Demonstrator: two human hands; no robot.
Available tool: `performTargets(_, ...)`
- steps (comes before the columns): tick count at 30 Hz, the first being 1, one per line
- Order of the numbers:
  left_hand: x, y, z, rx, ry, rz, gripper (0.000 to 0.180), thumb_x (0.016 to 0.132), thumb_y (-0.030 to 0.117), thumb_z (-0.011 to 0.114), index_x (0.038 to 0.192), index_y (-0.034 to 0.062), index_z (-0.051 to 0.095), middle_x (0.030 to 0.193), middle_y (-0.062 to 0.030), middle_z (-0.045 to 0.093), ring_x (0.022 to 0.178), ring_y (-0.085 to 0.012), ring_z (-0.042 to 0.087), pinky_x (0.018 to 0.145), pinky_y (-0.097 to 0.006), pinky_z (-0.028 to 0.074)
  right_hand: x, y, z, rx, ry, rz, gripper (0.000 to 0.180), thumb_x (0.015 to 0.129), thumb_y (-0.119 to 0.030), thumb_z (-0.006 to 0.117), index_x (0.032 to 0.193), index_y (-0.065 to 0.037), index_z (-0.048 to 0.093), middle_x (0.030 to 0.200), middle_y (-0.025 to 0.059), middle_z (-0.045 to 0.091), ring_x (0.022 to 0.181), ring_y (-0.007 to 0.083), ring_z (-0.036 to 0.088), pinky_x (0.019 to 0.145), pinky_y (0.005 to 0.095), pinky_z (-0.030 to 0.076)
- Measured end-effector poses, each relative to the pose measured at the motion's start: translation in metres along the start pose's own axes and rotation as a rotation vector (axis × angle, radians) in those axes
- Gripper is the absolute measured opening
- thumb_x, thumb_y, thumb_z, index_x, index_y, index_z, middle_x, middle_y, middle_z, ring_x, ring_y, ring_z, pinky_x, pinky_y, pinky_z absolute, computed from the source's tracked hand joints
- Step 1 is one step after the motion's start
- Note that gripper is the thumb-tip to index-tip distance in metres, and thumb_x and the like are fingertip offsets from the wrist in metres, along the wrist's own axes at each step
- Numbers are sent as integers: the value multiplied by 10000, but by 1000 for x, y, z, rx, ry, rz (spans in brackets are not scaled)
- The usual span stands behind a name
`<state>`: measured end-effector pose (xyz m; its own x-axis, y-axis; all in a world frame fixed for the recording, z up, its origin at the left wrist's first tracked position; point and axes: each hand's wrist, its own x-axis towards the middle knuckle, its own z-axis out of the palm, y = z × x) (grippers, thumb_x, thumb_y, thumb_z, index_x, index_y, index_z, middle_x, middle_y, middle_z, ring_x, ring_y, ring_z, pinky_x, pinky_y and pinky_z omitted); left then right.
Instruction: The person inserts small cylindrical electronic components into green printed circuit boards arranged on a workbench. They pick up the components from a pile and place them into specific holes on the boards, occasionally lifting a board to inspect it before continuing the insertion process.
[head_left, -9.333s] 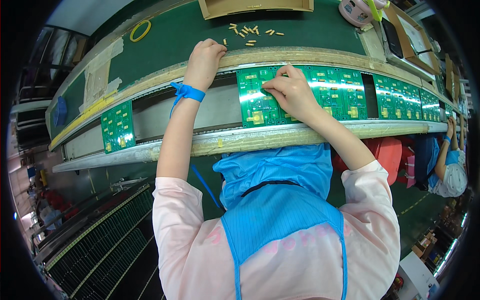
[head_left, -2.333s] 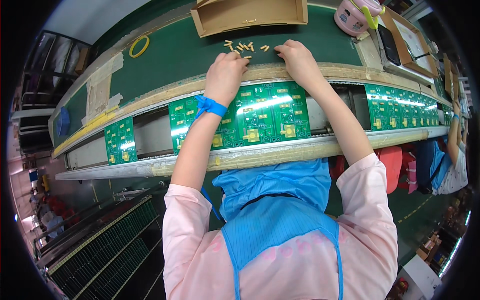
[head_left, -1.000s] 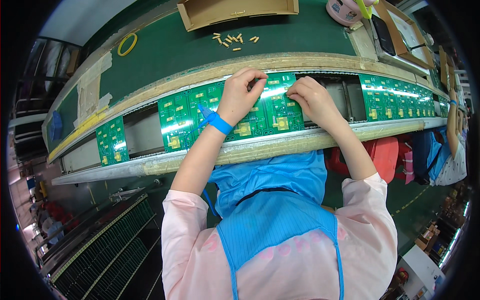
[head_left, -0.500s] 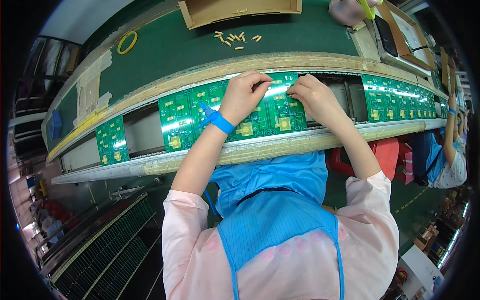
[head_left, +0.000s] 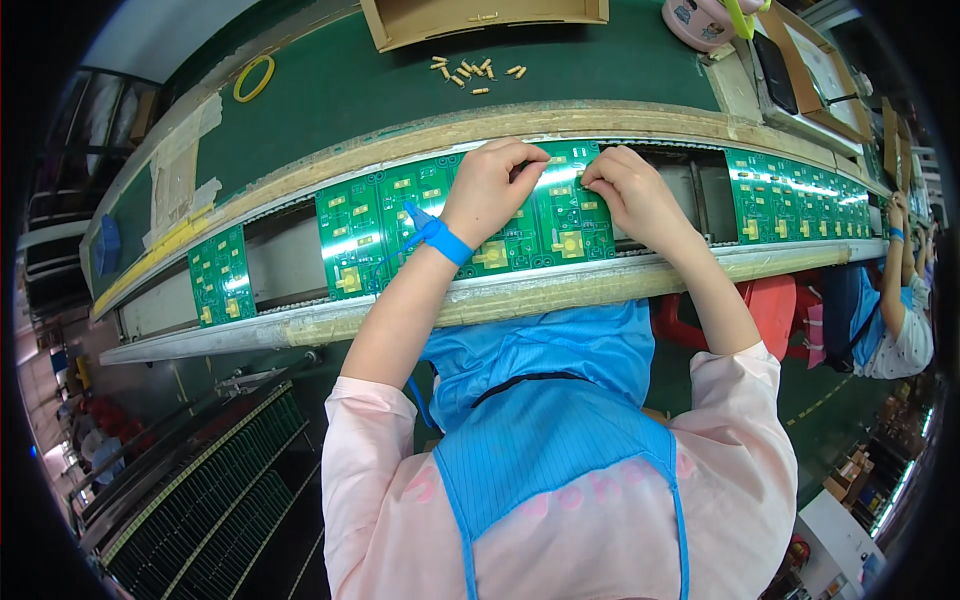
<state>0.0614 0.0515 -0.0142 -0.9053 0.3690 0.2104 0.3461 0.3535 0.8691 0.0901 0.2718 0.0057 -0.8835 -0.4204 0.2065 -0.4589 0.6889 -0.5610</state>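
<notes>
A panel of green circuit boards (head_left: 570, 215) lies in the rail track in front of me, with pale rectangular parts on it. Over its upper middle is my left hand (head_left: 492, 190), thumb and forefinger pinched close to the board. A blue strap (head_left: 447, 243) circles that wrist. My right hand (head_left: 632, 198) is at the panel's upper right edge, fingertips drawn together just above the surface. Whatever either pinch holds is too small or hidden to make out. Beyond the track, several small beige cylindrical parts with wire leads (head_left: 468, 72) lie loose on the green bench mat (head_left: 330, 115).
A cardboard tray (head_left: 420, 35) stands at the back, and a yellow tape ring (head_left: 254, 79) lies left of it. More circuit boards sit in the track at the left (head_left: 222, 280) and right (head_left: 795, 205). A co-worker's arm (head_left: 893, 270) shows at far right.
The right fingertips have shifted slightly up along the board. My left hand keeps its pinch in nearly the same place. The view has moved a little.
</notes>
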Motion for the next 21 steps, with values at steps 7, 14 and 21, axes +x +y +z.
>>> performTargets(7,0,-1,-1,35,-28,-10,130,840,79,673,952,20,706,882,-70,678,681,-129,616,635,-246,499,-4,9,3,266,-3,262,69,854,-39,615,899,9,636,865,107,625,752,215,631,663,317,501)
performTargets(14,0,-1,-1,45,-37,-11,126,841,81,673,945,18,704,877,-68,678,679,-129,615,632,-249,497,-3,6,3,119,54,16,42,818,-27,633,853,-7,647,833,107,607,812,260,600,723,352,496)
performTargets(21,0,0,0,59,-25,20,116,836,100,673,923,32,707,833,-78,667,678,-172,614,627,-282,492,-2,-2,1,-35,26,-91,81,776,16,644,854,-4,634,851,111,595,832,289,581,740,374,492)
